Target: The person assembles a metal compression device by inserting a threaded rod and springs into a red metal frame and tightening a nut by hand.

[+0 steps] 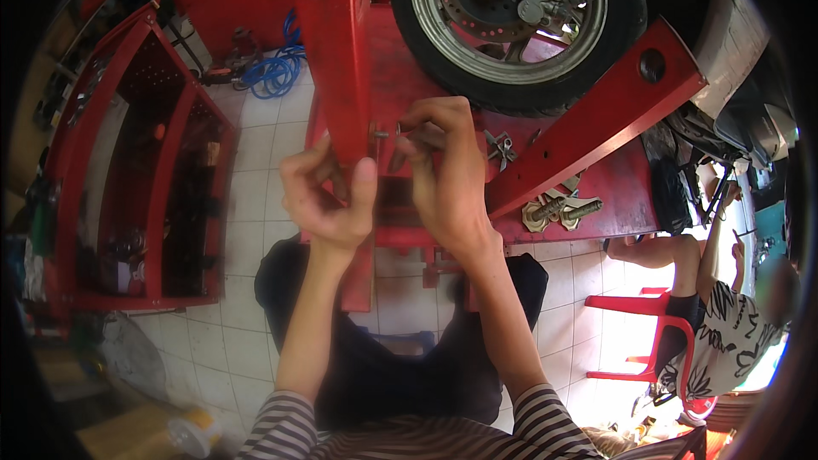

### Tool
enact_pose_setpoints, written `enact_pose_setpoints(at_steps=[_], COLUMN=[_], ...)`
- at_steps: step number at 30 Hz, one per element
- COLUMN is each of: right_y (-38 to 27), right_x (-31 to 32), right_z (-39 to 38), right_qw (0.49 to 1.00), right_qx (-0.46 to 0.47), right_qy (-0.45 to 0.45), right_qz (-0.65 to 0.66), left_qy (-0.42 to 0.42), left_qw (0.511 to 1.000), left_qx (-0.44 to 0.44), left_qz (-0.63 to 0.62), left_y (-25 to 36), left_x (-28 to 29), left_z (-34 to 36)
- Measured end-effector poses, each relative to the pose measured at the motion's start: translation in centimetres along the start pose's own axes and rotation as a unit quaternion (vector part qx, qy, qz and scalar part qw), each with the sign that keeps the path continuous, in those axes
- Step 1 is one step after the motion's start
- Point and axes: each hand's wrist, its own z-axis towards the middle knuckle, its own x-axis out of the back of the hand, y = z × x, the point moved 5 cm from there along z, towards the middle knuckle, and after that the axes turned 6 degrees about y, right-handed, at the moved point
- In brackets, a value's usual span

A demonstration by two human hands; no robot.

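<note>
A red steel post point(332, 60) slants down in front of me. My left hand point(328, 200) is curled around its lower end, thumb on the near side; part of the fingers is hidden behind the post. From the post's right side a short threaded bolt point(381, 134) sticks out. Just right of that bolt, my right hand point(447, 175) has its fingers bent in a pinch. A thin small metal piece shows at its fingertips, too small to name surely. A second red arm point(596, 119) with a round hole slants up to the right.
A motorcycle wheel point(520, 85) with a brake disc stands on the red bench point(618, 196). Metal parts with threaded rods point(562, 211) lie near the bench's front edge. Left are a red cabinet point(153, 170) and a coiled blue hose point(277, 72). A person sits on a red chair point(626, 302) at right.
</note>
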Motion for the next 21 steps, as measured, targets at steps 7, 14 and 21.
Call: enact_pose_setpoints(at_steps=[7, 14, 21], right_y=[1.5, 0.7, 0.4], right_x=[-0.1, 2.3, 4.6], right_z=[-1.5, -2.7, -5.5], right_qw=[0.891, 0.813, 0.766], right_qx=[-0.257, -0.323, -0.342], right_qy=[-0.063, -0.175, -0.333], right_qz=[0.369, 0.452, 0.430], left_qy=[-0.016, 0.004, 0.011], left_qw=[1.000, 1.000, 1.000], left_qx=[-0.001, -0.004, -0.018], left_qz=[0.015, 0.001, 0.023], left_y=[-0.1, -0.1, 0.1], left_x=[0.4, 0.4, -0.1], left_z=[-0.1, -0.2, -0.1])
